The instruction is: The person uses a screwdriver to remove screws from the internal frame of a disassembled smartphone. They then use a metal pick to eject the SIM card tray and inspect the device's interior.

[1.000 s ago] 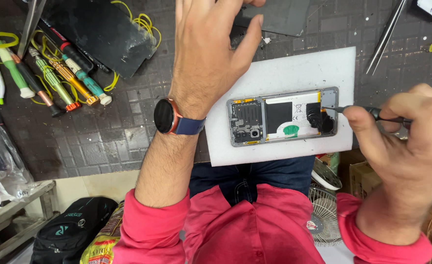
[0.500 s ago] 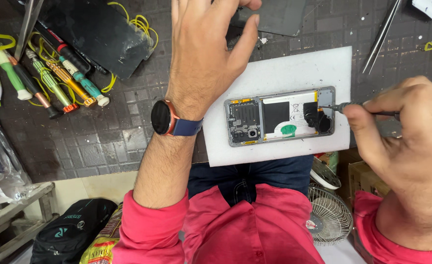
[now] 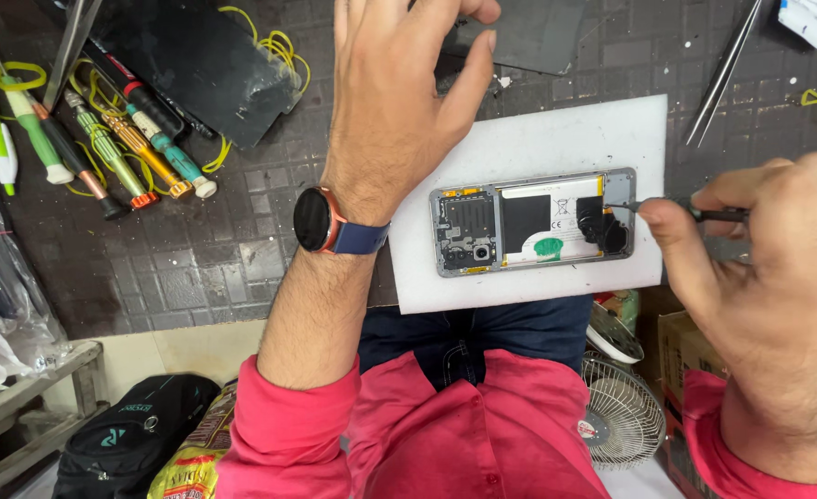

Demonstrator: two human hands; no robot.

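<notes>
At the far left of the counter [image 3: 196,268], a row of small screwdrivers [image 3: 113,152] lies side by side, tips toward you, with yellow rubber bands [image 3: 20,74] looped among them. Just right of these, a black flat panel [image 3: 210,60] rests at an angle on the dark gridded mat.

Your left hand [image 3: 399,102] comes next. It extends away from you over the mat, palm down, fingers spread and released; it grasps nothing. The fingertips run out of the top of the view. A black round watch [image 3: 314,220] on a blue strap sits on that wrist.

Right of the left hand, a white rectangular pad [image 3: 556,139] lies on the counter. The opened phone [image 3: 533,222] lies on this pad, lengthwise, back cover off, with its circuit board, battery and a green sticker exposed.

At the phone's right end, the tip of a thin screwdriver [image 3: 718,214] touches the inside of the frame. Your right hand [image 3: 778,277] is clenched on the handle of this tool, thumb and forefinger pinching the shaft.

Above the right hand, metal tweezers [image 3: 722,74] lie slantwise on the mat. Below the counter edge, a small fan [image 3: 621,416] is visible beside your red shirt.
</notes>
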